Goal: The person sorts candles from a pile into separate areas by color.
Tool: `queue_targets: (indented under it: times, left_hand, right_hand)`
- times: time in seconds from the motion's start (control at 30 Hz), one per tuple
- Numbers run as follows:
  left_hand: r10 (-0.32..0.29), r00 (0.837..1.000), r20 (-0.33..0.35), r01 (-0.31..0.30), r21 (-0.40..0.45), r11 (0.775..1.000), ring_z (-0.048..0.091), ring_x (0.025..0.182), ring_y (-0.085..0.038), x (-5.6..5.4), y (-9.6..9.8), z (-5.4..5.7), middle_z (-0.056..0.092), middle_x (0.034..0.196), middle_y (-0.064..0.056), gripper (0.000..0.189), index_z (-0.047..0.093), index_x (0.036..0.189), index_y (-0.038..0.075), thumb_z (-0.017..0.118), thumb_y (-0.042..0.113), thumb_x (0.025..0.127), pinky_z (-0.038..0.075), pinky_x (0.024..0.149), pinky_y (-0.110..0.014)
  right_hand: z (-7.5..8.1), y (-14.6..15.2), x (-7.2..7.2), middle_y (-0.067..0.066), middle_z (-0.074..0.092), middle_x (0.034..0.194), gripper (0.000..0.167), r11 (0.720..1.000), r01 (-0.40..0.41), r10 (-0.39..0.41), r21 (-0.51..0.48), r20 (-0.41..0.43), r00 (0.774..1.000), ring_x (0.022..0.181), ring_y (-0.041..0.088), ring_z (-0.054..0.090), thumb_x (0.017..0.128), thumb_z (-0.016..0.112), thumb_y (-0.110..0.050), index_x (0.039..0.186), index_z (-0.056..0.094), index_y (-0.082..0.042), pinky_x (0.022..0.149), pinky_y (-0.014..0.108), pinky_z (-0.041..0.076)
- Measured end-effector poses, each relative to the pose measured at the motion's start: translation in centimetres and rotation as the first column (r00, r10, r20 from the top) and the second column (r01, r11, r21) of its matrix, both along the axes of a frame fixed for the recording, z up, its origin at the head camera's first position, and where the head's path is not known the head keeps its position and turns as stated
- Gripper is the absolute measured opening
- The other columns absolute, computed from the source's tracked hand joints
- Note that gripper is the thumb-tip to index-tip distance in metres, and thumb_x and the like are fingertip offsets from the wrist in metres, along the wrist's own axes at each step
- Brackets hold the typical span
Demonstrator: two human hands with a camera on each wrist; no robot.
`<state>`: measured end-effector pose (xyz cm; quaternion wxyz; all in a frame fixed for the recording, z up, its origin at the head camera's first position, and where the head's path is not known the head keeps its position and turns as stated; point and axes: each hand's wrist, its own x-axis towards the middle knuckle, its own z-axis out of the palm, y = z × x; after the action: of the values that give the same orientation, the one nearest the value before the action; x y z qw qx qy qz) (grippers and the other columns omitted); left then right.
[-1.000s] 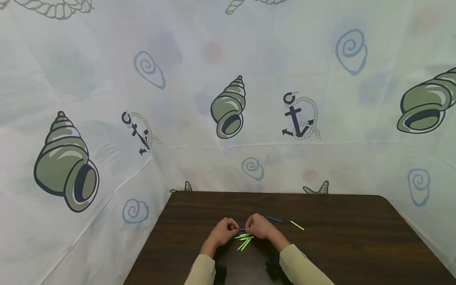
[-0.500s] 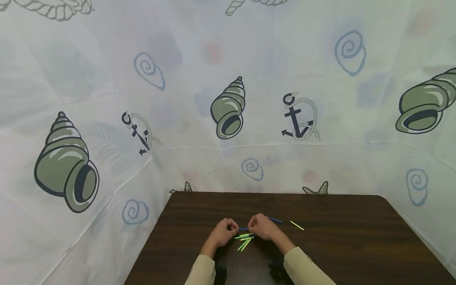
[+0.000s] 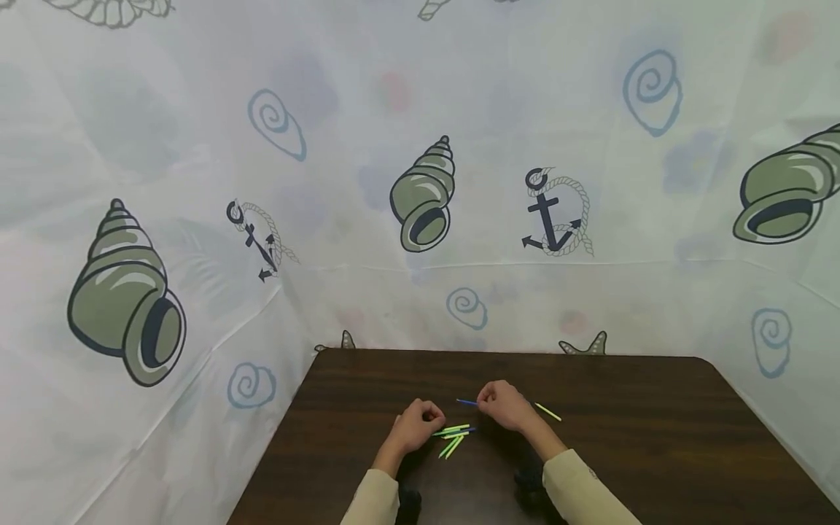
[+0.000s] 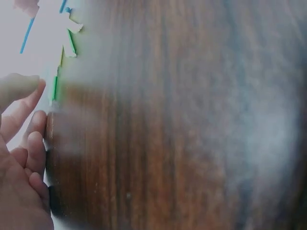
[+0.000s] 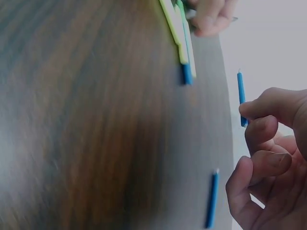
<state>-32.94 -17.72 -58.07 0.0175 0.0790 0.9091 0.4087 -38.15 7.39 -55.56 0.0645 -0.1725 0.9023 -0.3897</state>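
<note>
My right hand (image 3: 504, 405) pinches a thin blue candle (image 5: 241, 93) between thumb and fingertip, its wick end pointing away from the hand. The same candle juts left of the fingers in the head view. My left hand (image 3: 418, 424) has thumb and index finger nearly meeting, with nothing visible between them. Its fingertips are right by the left end of a small heap of yellow, green and blue candles (image 3: 453, 432). A second blue candle (image 5: 212, 199) lies on the table near the right hand, mostly hidden by that hand in the head view.
A lone yellow candle (image 3: 547, 412) lies right of the right hand. Everything rests on a dark brown wooden table (image 3: 643, 437). Behind and beside it hangs a white curtain (image 3: 354, 189) printed with shells and anchors.
The right hand has moved up and right, away from the left hand, carrying the blue candle. The left hand has let go of that candle and stayed nearly in place.
</note>
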Motion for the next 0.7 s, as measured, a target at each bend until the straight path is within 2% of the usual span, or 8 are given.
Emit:
queue_targets:
  times: [0.17, 0.4, 0.7]
  left_hand:
    - [-0.012, 1.0, -0.01, 0.012, -0.016, 1.0, 0.055, 0.086, -0.017, 0.1, 0.0, -0.3, 0.059, 0.103, -0.001, 0.015, 0.076, 0.1, 0.018, 0.074, 0.032, 0.103, 0.034, 0.092, -0.054]
    - [0.016, 1.0, -0.018, -0.017, -0.069, 0.997, 0.054, 0.084, -0.014, -0.2, 0.0, -0.9, 0.059, 0.102, 0.001, 0.012, 0.075, 0.098, 0.021, 0.076, 0.032, 0.101, 0.035, 0.092, -0.052]
    - [0.001, 1.0, 0.009, 0.0, -0.063, 0.998, 0.052, 0.083, -0.018, 0.0, 0.3, 0.2, 0.059, 0.104, -0.004, 0.016, 0.074, 0.098, 0.017, 0.076, 0.033, 0.102, 0.034, 0.089, -0.051]
  right_hand:
    - [0.3, 1.1, -0.3, 0.0, 0.063, 0.083, 0.006, 0.998, 0.063, -0.063, 0.016, 0.004, 0.998, 0.071, 0.016, 0.054, 0.1, 0.07, -0.013, 0.1, 0.075, -0.01, 0.064, 0.033, 0.044]
    - [0.4, 2.4, -0.8, 0.001, 0.064, 0.085, 0.008, 0.992, 0.111, -0.112, 0.062, 0.008, 0.994, 0.072, 0.017, 0.056, 0.1, 0.069, -0.015, 0.102, 0.075, -0.01, 0.064, 0.033, 0.045]
    - [-0.1, 4.1, -1.8, 0.002, 0.068, 0.089, 0.01, 0.982, 0.162, -0.165, 0.099, 0.023, 0.986, 0.075, 0.018, 0.059, 0.1, 0.07, -0.017, 0.104, 0.076, -0.01, 0.067, 0.035, 0.046]
